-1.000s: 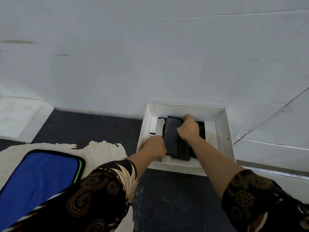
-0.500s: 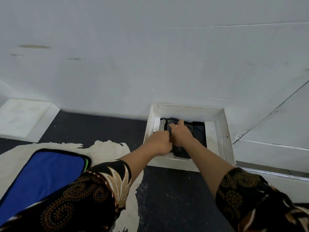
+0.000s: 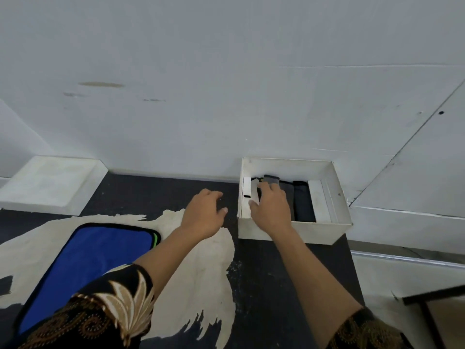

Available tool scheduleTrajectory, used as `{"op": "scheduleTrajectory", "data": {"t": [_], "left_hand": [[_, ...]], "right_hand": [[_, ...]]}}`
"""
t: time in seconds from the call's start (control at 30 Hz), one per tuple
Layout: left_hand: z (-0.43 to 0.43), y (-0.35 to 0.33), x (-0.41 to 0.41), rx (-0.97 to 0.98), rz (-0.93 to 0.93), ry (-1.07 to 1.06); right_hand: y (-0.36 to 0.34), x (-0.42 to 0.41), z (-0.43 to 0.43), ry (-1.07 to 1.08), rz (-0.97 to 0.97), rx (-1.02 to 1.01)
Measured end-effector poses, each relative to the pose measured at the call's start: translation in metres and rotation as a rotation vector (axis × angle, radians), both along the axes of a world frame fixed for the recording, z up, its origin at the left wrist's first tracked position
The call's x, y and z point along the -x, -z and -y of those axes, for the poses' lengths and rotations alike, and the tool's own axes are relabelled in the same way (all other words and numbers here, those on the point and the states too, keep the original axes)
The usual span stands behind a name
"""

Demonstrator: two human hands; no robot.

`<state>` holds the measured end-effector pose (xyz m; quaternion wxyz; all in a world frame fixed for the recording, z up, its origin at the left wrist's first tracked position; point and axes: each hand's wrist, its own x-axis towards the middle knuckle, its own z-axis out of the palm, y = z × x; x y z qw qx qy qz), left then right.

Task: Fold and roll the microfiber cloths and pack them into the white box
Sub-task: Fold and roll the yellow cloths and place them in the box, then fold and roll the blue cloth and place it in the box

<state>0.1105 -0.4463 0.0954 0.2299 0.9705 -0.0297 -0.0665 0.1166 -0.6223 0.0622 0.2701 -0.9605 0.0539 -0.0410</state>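
The white box (image 3: 302, 230) stands on the dark table against the wall, right of centre. Several dark rolled cloths (image 3: 303, 205) lie side by side inside it. My right hand (image 3: 270, 205) reaches into the left part of the box, with spread fingers resting on a grey roll (image 3: 271, 179). My left hand (image 3: 203, 212) hovers outside the box to its left, fingers loosely curled, holding nothing. A blue microfiber cloth (image 3: 85, 268) with a dark border lies flat at the lower left.
A shallow white lid or tray (image 3: 50, 185) sits at the far left by the wall. The dark tabletop (image 3: 264, 285) has a large pale worn patch (image 3: 201, 273). A black frame (image 3: 427, 298) shows at the lower right.
My left hand has come out of the box and moved left over the table. My right hand stays in the box with its fingers now spread on the rolls.
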Motion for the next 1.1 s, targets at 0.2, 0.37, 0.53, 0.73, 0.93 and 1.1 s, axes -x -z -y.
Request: {"op": "scheduleTrajectory", "data": {"t": [0.2, 0.37, 0.53, 0.73, 0.93, 1.1], "left_hand": [[-0.09, 0.014, 0.046, -0.085, 0.016, 0.069], [-0.192, 0.034, 0.09, -0.075, -0.078, 0.033], [-0.285, 0.057, 0.127, -0.096, -0.195, -0.049], [-0.373, 0.084, 0.152, -0.19, -0.303, -0.155], [-0.428, 0.111, 0.178, -0.202, -0.453, -0.234], [-0.439, 0.127, 0.198, -0.246, -0.406, -0.142]], "right_hand": [[-0.001, 0.082, -0.087, 0.073, 0.11, 0.068], [0.023, 0.138, -0.18, 0.146, -0.011, -0.007], [0.042, 0.162, -0.262, 0.089, -0.088, -0.06], [0.06, 0.176, -0.326, 0.01, -0.169, -0.044], [0.087, 0.192, -0.364, -0.114, -0.233, 0.038], [0.113, 0.219, -0.382, -0.238, -0.343, 0.155]]}}
